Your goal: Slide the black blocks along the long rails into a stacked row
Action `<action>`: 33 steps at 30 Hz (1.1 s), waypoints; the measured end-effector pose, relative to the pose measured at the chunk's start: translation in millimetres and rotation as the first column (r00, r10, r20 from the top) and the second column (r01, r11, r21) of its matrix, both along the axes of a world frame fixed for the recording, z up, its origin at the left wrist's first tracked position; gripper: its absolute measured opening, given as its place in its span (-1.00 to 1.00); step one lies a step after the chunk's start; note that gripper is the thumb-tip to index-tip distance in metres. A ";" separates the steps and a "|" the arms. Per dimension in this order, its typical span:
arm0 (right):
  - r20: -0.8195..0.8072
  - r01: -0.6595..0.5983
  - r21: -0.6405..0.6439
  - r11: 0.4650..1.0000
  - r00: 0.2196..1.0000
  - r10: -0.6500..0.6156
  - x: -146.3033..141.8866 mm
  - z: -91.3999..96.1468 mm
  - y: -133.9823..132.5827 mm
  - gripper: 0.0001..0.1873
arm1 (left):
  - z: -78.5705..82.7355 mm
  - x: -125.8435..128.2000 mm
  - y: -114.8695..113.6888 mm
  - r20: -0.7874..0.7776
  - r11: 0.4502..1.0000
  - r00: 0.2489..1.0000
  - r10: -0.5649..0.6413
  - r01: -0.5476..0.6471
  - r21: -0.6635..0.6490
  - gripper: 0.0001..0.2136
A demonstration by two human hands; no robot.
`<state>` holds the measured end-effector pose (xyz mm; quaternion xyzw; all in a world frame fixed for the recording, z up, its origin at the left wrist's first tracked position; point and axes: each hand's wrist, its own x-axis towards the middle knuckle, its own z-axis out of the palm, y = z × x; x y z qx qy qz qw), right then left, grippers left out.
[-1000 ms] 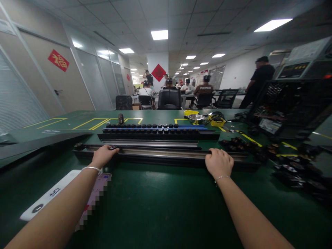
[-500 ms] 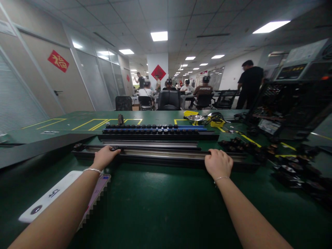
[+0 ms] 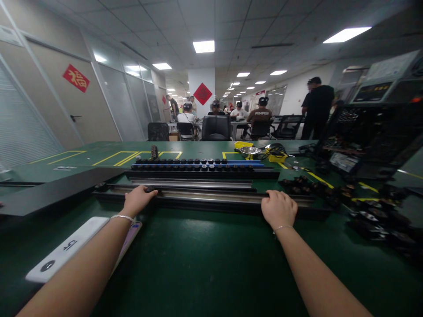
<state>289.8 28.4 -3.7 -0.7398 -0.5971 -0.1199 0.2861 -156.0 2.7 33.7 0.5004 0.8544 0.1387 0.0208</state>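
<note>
A long black rail [image 3: 211, 197] with a shiny metal channel lies crosswise before me on the green table. My left hand [image 3: 138, 199] is closed at its left part, thumb and fingers around a small black part [image 3: 150, 189] sitting in the channel; its exact kind is hard to make out. Toward the rail's right end, my right hand [image 3: 279, 208] is closed over it, fingers on the far side. Just behind lies a second, shorter metal rail [image 3: 191, 183]. Farther back is a row of black wheel-like pieces [image 3: 198, 167] along a blue strip.
A white power bank-like device [image 3: 68, 251] and a phone [image 3: 129, 237] lie by my left forearm. A dark flat panel [image 3: 62, 190] is at left. Black parts [image 3: 373, 215] are heaped at right. A metal bowl [image 3: 250, 150] and yellow bins [image 3: 276, 155] stand behind.
My left hand has slid slightly right along the rail, with the small black part. My right hand keeps its place. In the background a standing person has shifted left.
</note>
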 end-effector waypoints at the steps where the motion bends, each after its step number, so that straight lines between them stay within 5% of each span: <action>1: -0.002 -0.002 0.000 1.000 1.000 0.002 0.1 -0.3 0.1 -0.59 | 0.2 0.0 -0.2 0.001 1.000 1.000 0.000 0.000 0.000 -0.54; 20: 0.006 -0.014 -0.017 1.000 1.000 0.014 0.1 1.8 -1.4 -0.58 | -0.9 27.0 0.5 0.061 0.998 0.998 -0.003 -0.002 0.068 -0.62; 33: 0.008 -0.015 -0.005 1.000 1.000 0.015 -1.5 3.6 -2.8 -0.59 | -27.1 86.3 3.4 0.082 0.899 0.956 0.281 -0.292 0.327 -0.55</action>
